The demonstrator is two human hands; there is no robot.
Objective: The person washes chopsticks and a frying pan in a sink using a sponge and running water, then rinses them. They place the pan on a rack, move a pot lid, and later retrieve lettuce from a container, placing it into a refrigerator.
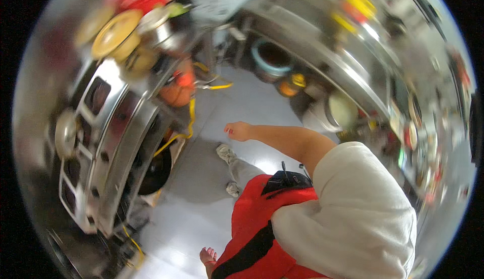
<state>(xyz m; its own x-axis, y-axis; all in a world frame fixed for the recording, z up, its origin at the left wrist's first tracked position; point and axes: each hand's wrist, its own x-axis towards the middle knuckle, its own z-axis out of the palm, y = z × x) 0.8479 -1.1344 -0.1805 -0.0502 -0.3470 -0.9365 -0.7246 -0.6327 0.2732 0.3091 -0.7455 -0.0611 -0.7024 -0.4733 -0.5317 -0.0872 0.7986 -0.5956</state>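
My right hand (238,130) hangs above the grey floor (211,112) with its fingers loosely curled and nothing in it. Lower in the picture, my left hand (208,255) is beside the red apron (249,207), empty, its fingers slightly apart. A black pouch (285,180) with slim items sticking up sits at the front of the apron. My light-coloured shoes (226,152) stand apart on the floor. Neither hand touches any kitchen item.
A steel stove (109,143) runs along the left, with yellow bowls (117,35) and a metal pot (155,25) beyond. A yellow hose (192,116) hangs near it. Below a steel worktable (325,56) are a blue-rimmed basin (272,58) and a white bucket (321,116). Motion blurs the surroundings.
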